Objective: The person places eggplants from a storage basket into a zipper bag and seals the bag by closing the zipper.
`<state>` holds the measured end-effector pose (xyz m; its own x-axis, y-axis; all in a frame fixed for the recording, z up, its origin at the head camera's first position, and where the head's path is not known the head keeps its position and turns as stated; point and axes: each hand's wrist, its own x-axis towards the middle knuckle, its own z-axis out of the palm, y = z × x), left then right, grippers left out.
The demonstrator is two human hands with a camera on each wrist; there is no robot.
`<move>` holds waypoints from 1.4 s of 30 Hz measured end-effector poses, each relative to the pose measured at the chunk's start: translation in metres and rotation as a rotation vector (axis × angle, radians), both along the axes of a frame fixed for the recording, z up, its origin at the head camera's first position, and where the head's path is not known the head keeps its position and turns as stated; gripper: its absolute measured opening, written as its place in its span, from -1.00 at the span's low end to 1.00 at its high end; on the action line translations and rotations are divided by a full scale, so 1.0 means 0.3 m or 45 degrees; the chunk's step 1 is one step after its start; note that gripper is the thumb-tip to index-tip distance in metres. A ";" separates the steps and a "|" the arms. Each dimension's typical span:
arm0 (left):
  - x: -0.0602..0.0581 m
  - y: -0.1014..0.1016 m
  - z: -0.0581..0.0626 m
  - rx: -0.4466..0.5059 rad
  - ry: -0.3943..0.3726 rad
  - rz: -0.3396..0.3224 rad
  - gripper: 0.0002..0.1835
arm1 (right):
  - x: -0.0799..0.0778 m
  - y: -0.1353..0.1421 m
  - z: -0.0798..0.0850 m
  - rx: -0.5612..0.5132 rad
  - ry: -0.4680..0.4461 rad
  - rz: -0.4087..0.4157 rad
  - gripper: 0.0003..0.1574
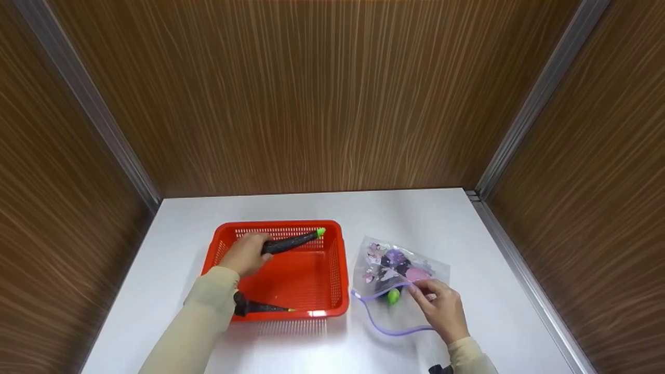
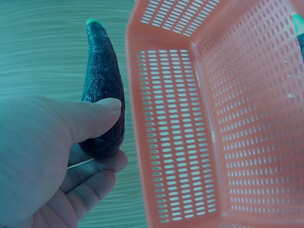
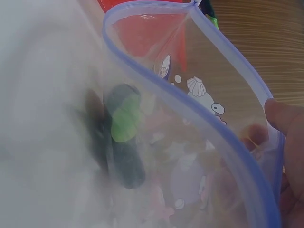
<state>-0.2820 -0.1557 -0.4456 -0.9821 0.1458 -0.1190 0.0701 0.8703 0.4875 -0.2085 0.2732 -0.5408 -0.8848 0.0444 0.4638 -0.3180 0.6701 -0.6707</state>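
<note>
My left hand [image 1: 248, 254] grips a dark, wrinkled eggplant [image 1: 291, 243] by its thick end, thumb on top, over the red basket [image 1: 344, 270]. Its bright green tip points right, toward the basket's back right corner. At the basket's front side lies another dark eggplant [image 1: 267, 308], also green at the end. My right hand [image 1: 440, 306] pinches the purple-edged rim of a clear zip bag [image 1: 439, 267], thumb on one side and fingers behind. The bag's mouth gapes toward me. Inside lie dark pieces, one with a green end [image 3: 126, 121], partly blurred through the plastic.
Basket and bag sit side by side on a white table [image 1: 415, 213]. Wood-grain panels [image 1: 311, 104] rise behind and on both sides, with metal strips [image 1: 524, 104] at the corners. Cartoon sea prints [image 3: 197, 88] cover part of the bag.
</note>
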 end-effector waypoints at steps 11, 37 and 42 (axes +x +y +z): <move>0.053 0.033 0.034 0.002 0.162 -0.126 -0.49 | 0.005 -0.003 -0.025 0.000 0.009 -0.028 -0.92; 0.169 0.089 -0.010 0.036 0.338 -0.287 -0.55 | 0.014 0.001 -0.084 0.042 0.002 -0.048 -0.94; 0.196 0.111 -0.022 0.024 0.342 -0.325 -0.54 | 0.009 0.003 -0.113 0.079 0.055 -0.052 -0.92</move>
